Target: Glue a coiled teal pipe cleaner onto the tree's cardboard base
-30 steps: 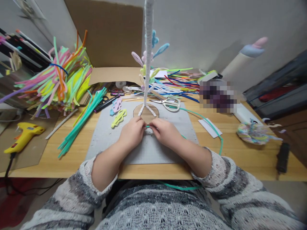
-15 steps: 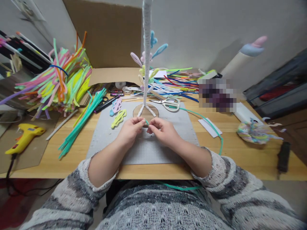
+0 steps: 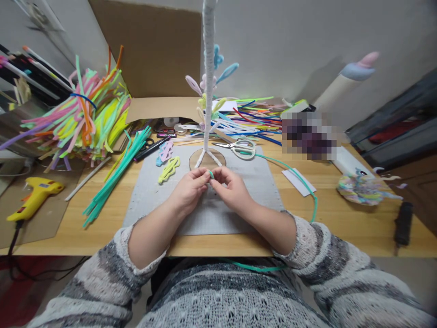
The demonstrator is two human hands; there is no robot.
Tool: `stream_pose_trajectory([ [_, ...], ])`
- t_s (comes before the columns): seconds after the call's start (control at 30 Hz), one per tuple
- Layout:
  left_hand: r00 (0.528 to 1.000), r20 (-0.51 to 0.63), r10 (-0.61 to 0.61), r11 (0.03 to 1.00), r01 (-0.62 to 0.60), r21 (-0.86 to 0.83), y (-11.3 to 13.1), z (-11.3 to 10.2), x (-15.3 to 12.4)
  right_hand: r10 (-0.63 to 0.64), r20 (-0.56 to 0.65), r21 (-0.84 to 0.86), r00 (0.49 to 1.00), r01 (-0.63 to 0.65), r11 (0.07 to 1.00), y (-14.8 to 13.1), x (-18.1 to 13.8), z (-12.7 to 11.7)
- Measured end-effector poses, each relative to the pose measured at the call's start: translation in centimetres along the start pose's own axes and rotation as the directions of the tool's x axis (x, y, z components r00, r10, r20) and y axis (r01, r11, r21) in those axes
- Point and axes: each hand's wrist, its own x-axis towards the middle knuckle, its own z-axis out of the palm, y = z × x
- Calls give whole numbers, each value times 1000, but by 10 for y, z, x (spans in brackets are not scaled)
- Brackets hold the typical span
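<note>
My left hand (image 3: 189, 189) and my right hand (image 3: 232, 187) meet over a grey mat (image 3: 150, 191), fingers pinched together. Between the fingertips shows the bent end of a teal pipe cleaner (image 3: 211, 174). Its long tail (image 3: 307, 187) curves off to the right and drops under the table edge. Just beyond my hands a tall white wrapped stem (image 3: 208, 82) with small pastel loops stands on a round cardboard base (image 3: 218, 158).
White scissors (image 3: 241, 147) lie behind the base. A bundle of teal pipe cleaners (image 3: 116, 177), yellow and pink loop shapes (image 3: 169, 167), a yellow glue gun (image 3: 32, 197) and a big multicoloured pile (image 3: 78, 120) are left. More sticks (image 3: 252, 120) lie at the back.
Both hands have moved a little further from me, toward the round base, and the teal end between the fingertips has been bent upward.
</note>
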Motion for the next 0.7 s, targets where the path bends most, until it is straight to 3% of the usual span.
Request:
stream_pose_trajectory([
  [0.23, 999, -10, -44, 998, 44, -46, 3, 3, -3, 7, 30, 89, 1000, -10, 996, -1, 0, -5],
  [0.37, 998, -35, 48, 991, -44, 128, 8, -1, -3, 14, 21, 15, 1000, -14, 1000, -1, 5, -14],
  [0.47, 991, -31, 133, 941, -116, 319, 10, -4, -3, -13, 31, -164, 999, 18, 986, -3, 7, -21],
  [0.57, 982, 8, 190, 836, -166, 522, 10, -6, -2, -87, 80, -352, 993, 110, 929, -5, 7, -25],
  [0.7, 951, 79, 299, 553, -240, 798, 7, -8, -1, -121, 163, -518, 979, 189, 834, -4, 5, -26],
])
